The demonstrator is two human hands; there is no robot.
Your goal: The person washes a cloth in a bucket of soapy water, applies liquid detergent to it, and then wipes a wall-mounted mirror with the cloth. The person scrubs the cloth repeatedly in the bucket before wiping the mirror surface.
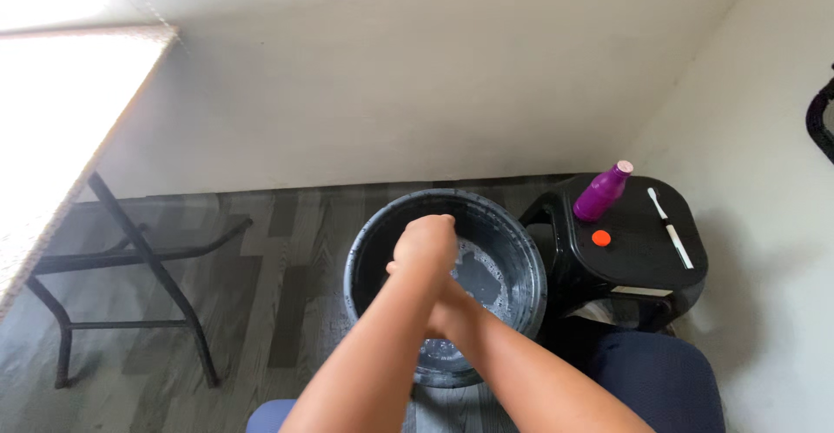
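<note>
A black bucket point(514, 235) stands on the grey plank floor and holds soapy grey water point(488, 275). Both my forearms reach over it and cross above the water. My left hand point(424, 240) is curled into a fist over the middle of the bucket; I cannot make out anything in it. My right hand point(452, 301) is pressed under my left forearm and is mostly hidden, so its fingers do not show.
A black plastic stool point(647, 264) touches the bucket's right side and carries a purple bottle point(601, 193), an orange cap point(600, 238) and a thin white stick point(671, 227). Black folding table legs point(130, 264) stand at the left. White walls close in behind and at the right.
</note>
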